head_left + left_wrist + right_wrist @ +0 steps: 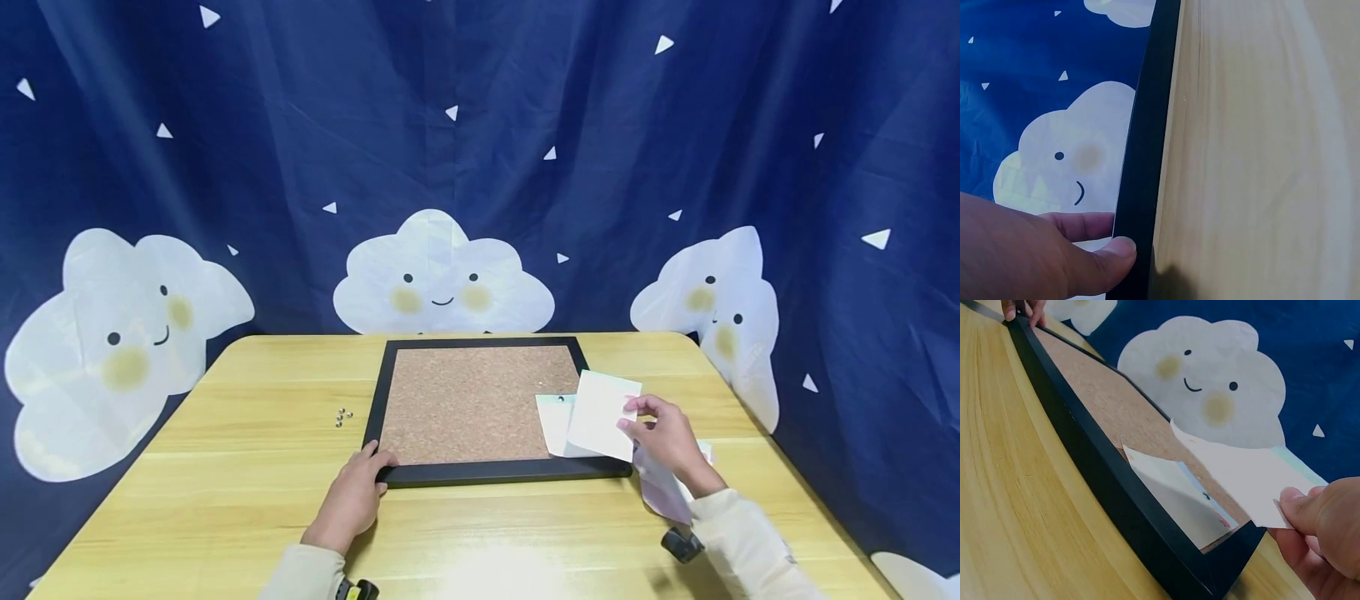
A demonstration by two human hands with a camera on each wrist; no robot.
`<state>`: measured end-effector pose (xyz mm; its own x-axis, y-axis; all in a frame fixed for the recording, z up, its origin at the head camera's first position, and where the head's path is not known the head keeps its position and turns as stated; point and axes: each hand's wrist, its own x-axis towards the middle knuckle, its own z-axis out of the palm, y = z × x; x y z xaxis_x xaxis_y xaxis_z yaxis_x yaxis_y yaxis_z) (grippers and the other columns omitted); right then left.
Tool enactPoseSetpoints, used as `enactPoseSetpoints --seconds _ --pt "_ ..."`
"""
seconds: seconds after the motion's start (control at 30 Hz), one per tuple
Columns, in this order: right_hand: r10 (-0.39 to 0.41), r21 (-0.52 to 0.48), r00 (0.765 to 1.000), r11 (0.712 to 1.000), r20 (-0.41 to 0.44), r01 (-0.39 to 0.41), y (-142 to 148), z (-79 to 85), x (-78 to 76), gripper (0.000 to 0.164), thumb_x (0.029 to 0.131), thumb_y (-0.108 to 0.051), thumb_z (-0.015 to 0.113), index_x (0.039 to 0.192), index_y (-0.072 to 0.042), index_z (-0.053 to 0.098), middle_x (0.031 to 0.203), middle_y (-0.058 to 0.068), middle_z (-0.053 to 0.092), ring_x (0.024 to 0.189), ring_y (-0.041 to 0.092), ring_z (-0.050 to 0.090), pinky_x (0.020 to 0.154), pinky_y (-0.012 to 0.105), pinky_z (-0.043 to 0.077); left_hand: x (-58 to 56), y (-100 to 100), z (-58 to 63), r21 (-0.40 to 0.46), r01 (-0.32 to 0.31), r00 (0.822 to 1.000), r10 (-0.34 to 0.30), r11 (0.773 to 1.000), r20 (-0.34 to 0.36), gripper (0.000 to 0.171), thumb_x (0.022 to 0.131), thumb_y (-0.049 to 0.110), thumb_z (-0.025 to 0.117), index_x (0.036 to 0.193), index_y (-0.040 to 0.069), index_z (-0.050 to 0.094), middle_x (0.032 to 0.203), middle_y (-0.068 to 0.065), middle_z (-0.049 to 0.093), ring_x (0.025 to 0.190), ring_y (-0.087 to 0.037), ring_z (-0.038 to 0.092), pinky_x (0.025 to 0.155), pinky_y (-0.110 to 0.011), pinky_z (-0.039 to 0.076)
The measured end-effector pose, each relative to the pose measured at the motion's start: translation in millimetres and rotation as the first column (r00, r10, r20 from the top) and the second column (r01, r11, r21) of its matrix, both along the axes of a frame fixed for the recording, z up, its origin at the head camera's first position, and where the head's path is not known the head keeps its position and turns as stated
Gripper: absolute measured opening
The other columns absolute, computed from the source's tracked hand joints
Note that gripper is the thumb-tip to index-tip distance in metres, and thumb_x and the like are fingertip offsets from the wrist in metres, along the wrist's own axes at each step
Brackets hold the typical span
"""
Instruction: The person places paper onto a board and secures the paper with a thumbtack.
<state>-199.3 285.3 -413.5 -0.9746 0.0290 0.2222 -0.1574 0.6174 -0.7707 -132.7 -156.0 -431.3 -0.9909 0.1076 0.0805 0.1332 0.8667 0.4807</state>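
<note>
A corkboard [465,408] in a black frame [495,474] lies on the wooden table. My left hand [351,502] holds the frame's near left corner, thumb [1121,247] against its front side. My right hand [666,435] pinches the right edge of a white paper sheet [600,414] between thumb and fingers, above the board's right side. Partly behind that sheet, another paper [553,423] lies at the board's near right corner, with a small dark pushpin [561,399] near its top edge. In the right wrist view, the held sheet [1229,469] is tilted above the cork.
Several small metallic pushpins [341,417] lie on the table [277,433] left of the board. More paper [663,492] lies right of the frame, partly hidden beneath my right forearm. A dark blue curtain [480,167] with clouds hangs behind the table.
</note>
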Motion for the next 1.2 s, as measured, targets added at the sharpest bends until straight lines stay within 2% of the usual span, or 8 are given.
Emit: enactPoseSetpoints --seconds 0.13,0.23,0.4,0.63,0.83,1.03,1.2 --pt "0.018 -0.052 0.999 0.999 0.045 -0.016 -4 0.6 -1.3 0.019 0.089 -0.005 0.070 0.104 0.002 0.061 0.111 0.023 0.062 0.068 0.021 0.063 0.056 0.031 0.055 -0.1 0 1.4 -0.003 0.001 1.000 -0.001 1.000 0.000 0.029 0.084 -0.011 0.066 0.104 0.010 0.065 0.139 -0.033 0.042 0.124 -0.057 0.039 0.098 -0.064 0.037" --pt "0.031 -0.063 0.998 0.998 0.057 -0.027 -7 1.9 -2.3 0.020 0.090 -0.003 0.068 0.107 0.003 0.061 0.113 0.023 0.060 0.065 0.020 0.061 0.054 0.032 0.054 -0.4 1 2.3 -0.006 0.002 1.000 -0.002 1.000 0.003 0.029 0.084 -0.011 0.065 0.103 0.010 0.065 0.139 -0.033 0.042 0.124 -0.056 0.039 0.098 -0.064 0.037" --pt "0.038 -0.050 0.997 0.998 0.060 -0.035 -14 3.6 -4.1 0.020 0.090 -0.002 0.068 0.108 0.003 0.061 0.117 0.023 0.059 0.066 0.020 0.059 0.053 0.029 0.053 -1.6 0 2.4 -0.016 0.007 1.000 -0.007 1.000 0.011 0.028 0.084 -0.011 0.066 0.103 0.010 0.065 0.139 -0.032 0.042 0.126 -0.054 0.040 0.098 -0.062 0.038" --pt "0.038 -0.059 0.997 0.998 0.075 -0.033 -19 4.1 -7.5 0.020 0.090 -0.001 0.067 0.109 0.003 0.061 0.109 0.019 0.058 0.067 0.022 0.060 0.054 0.028 0.053 -4.2 -1 2.0 -0.019 0.023 1.000 -0.023 1.000 -0.002 0.028 0.083 -0.011 0.067 0.102 0.009 0.065 0.138 -0.033 0.043 0.123 -0.055 0.042 0.098 -0.062 0.038" --pt "0.055 -0.064 0.996 0.997 0.072 -0.051 -23 0.9 -9.2 0.020 0.090 -0.002 0.068 0.108 0.003 0.061 0.109 0.019 0.059 0.068 0.020 0.060 0.055 0.028 0.053 -2.9 0 2.8 -0.037 0.005 0.999 -0.004 0.999 0.042 0.027 0.085 -0.009 0.066 0.106 0.008 0.066 0.139 -0.033 0.042 0.124 -0.057 0.039 0.100 -0.063 0.036" --pt "0.077 -0.053 0.997 0.996 0.005 -0.077 -28 0.5 -10.2 0.016 0.088 0.002 0.069 0.103 0.005 0.062 0.117 0.022 0.061 0.072 0.020 0.060 0.057 0.026 0.054 -0.9 8 12.8 -0.115 0.028 0.997 -0.020 0.993 0.076 0.027 0.089 0.005 0.068 0.115 -0.001 0.066 0.132 -0.032 0.050 0.123 -0.054 0.043 0.099 -0.061 0.038" --pt "0.070 -0.035 0.998 0.997 0.000 -0.070 -32 3.2 -9.7 0.015 0.087 0.001 0.070 0.100 0.004 0.062 0.109 0.020 0.063 0.076 0.019 0.060 0.059 0.025 0.054 -1.6 11 20.2 -0.163 0.072 0.992 -0.054 0.984 0.114 0.039 0.087 0.016 0.072 0.118 -0.006 0.063 0.129 -0.032 0.052 0.119 -0.049 0.049 0.098 -0.058 0.041"
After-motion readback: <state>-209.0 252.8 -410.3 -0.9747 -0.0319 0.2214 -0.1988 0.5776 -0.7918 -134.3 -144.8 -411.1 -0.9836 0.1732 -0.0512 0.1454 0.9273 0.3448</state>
